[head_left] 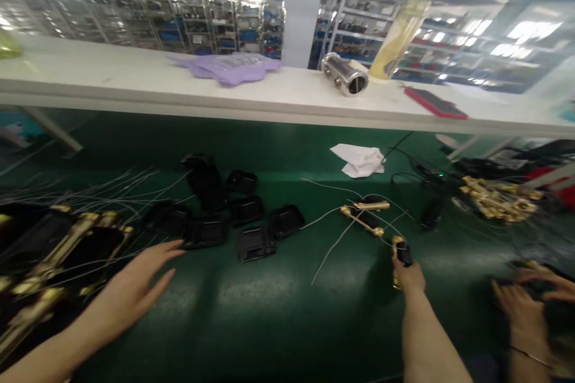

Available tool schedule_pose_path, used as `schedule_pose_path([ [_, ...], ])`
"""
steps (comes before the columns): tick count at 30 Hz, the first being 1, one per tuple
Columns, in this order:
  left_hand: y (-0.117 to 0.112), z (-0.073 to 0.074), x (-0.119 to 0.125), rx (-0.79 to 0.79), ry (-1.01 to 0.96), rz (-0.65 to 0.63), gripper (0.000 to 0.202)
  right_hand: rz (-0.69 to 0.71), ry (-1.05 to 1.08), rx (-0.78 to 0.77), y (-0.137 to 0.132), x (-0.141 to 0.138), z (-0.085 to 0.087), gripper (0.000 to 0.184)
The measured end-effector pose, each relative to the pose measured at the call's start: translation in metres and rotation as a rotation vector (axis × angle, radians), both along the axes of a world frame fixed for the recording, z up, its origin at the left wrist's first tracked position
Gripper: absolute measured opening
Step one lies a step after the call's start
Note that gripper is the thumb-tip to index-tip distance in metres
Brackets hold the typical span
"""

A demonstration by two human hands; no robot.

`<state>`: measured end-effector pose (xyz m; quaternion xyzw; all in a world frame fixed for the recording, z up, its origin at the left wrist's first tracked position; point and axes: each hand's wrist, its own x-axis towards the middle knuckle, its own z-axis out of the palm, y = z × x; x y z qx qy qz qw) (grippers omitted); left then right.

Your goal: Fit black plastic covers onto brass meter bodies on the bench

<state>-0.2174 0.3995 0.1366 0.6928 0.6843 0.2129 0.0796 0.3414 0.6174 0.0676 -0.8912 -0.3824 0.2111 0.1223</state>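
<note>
My left hand (pixel 137 281) hovers with its fingers stretched out and holds nothing. Its fingertips are nearest to several black plastic housings (pixel 206 230) scattered on the green work surface. In my right hand (pixel 411 277) is a gold-coloured metal part with a black block (pixel 403 251); a thin grey wire seems to trail from it. Just beyond that hand lie similar gold-coloured parts (pixel 365 219) with black pieces and loose wires. At far left, next to my left forearm, many more gold-and-black parts (pixel 74 239) lie heaped with their wires, slightly blurred.
A co-worker's hands (pixel 521 299) handle a dark piece at the right edge. Behind them sits a pile of small brass-coloured parts (pixel 501 200). A white cloth or paper (pixel 359 160) lies under the raised white shelf (pixel 148 93), which carries a metal tube (pixel 345 74) and a purple bag (pixel 233 67).
</note>
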Motion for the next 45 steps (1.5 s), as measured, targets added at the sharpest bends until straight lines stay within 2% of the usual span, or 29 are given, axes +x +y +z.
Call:
schedule_pose_path([
  [3,0.019,-0.026,0.031,-0.195,0.004,-0.098,0.040,0.018,-0.032,-0.032,0.006,-0.001,-0.011,0.054],
  [5,0.043,-0.049,0.054,-0.251,-0.009,-0.153,0.045,0.031,-0.077,-0.055,-0.010,-0.011,-0.015,0.055],
  [7,0.066,-0.072,0.072,-0.250,-0.027,-0.144,0.052,0.070,-0.149,-0.084,-0.042,-0.031,-0.018,0.053],
  [10,0.090,-0.097,0.085,-0.267,-0.021,-0.018,0.071,0.195,-0.303,-0.085,-0.108,-0.079,-0.026,0.041],
  [12,0.101,-0.109,0.086,-0.301,0.020,0.029,0.086,0.278,-0.354,-0.032,-0.149,-0.114,-0.036,0.034],
  [14,0.110,-0.116,0.085,-0.324,0.068,-0.003,0.096,0.321,-0.337,0.022,-0.182,-0.141,-0.047,0.029],
  [17,0.115,-0.120,0.081,-0.315,0.116,-0.064,0.098,0.404,-0.164,0.099,-0.214,-0.156,-0.054,0.027],
  [18,0.113,-0.121,0.079,-0.301,0.126,-0.070,0.096,0.417,-0.039,0.120,-0.220,-0.155,-0.054,0.027],
  [20,0.103,-0.123,0.071,-0.277,0.135,-0.068,0.084,0.345,0.268,0.171,-0.225,-0.148,-0.054,0.027],
  [23,0.077,-0.131,0.056,-0.279,0.122,-0.065,0.070,0.146,0.559,0.233,-0.219,-0.143,-0.057,0.027],
  [26,0.054,-0.137,0.053,-0.289,0.057,-0.040,0.086,0.102,0.646,0.218,-0.204,-0.154,-0.068,0.026],
  [29,0.046,-0.135,0.068,-0.263,-0.056,0.026,0.099,0.067,0.714,0.177,-0.190,-0.173,-0.075,0.016],
  [31,0.050,-0.128,0.084,-0.236,-0.078,0.008,0.102,0.038,0.769,0.158,-0.188,-0.185,-0.073,0.018],
  [34,0.064,-0.119,0.100,-0.236,0.017,-0.115,0.108,0.015,0.913,0.152,-0.200,-0.199,-0.062,0.025],
  [36,0.074,-0.116,0.101,-0.257,0.083,-0.162,0.113,-0.020,1.053,0.203,-0.214,-0.200,-0.052,0.029],
  [39,0.086,-0.114,0.093,-0.282,0.128,-0.195,0.115,-0.213,1.322,0.422,-0.230,-0.188,-0.033,0.029],
  [41,0.088,-0.112,0.087,-0.302,0.149,-0.244,0.113,-0.366,1.413,0.620,-0.234,-0.173,-0.017,0.027],
  [43,0.084,-0.108,0.081,-0.322,0.164,-0.327,0.110,-0.438,1.353,0.802,-0.234,-0.160,-0.001,0.026],
  [45,0.073,-0.104,0.073,-0.344,0.172,-0.435,0.105,-0.447,1.253,0.921,-0.235,-0.152,0.013,0.029],
])
